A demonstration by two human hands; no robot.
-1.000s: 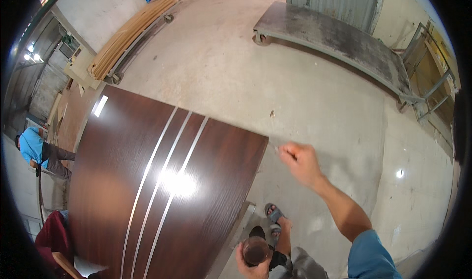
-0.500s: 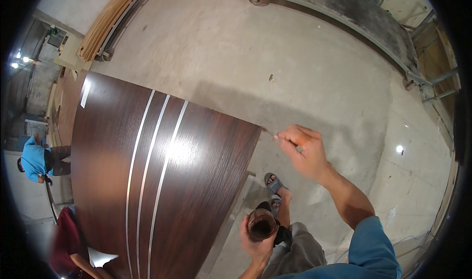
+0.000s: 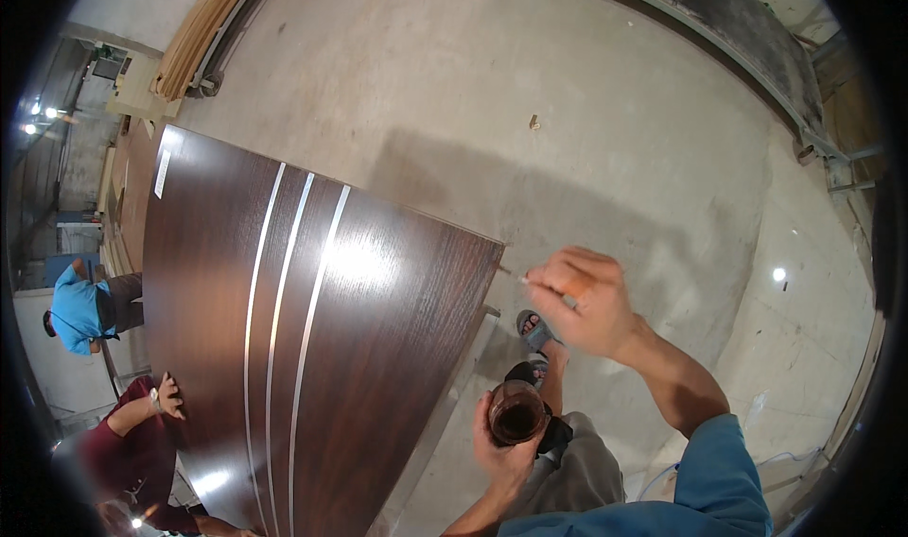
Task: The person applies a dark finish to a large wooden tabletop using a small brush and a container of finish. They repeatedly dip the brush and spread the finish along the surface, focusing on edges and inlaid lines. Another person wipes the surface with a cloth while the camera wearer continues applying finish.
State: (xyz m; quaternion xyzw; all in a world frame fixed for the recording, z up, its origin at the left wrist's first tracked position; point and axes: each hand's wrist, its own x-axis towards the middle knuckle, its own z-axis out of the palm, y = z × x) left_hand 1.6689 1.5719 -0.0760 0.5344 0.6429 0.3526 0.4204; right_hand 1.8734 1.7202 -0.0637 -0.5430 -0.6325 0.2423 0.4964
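A large dark brown wood-grain door panel (image 3: 407,320) with three thin silver strips lies flat at the left. My right hand (image 3: 586,296) is closed round a thin brush (image 3: 512,273), whose tip meets the panel's right edge just below the far right corner. Low in the middle, my left hand (image 3: 499,454) grips a clear jar (image 3: 517,412) with dark brown liquid inside. The jar is upright and apart from the panel. Part of the brush handle is hidden within my right fingers.
A co-worker in maroon (image 3: 142,447) rests a hand on the panel's left edge; another in blue (image 3: 80,303) bends farther back. A wheeled dark cart (image 3: 700,26) stands far right, and stacked wooden strips (image 3: 203,31) far left. Supports show under the panel.
The brush has gone from the panel's corner a little nearer to me along its right edge. The maroon-clad co-worker has brought a hand onto the panel. My view has shifted slightly.
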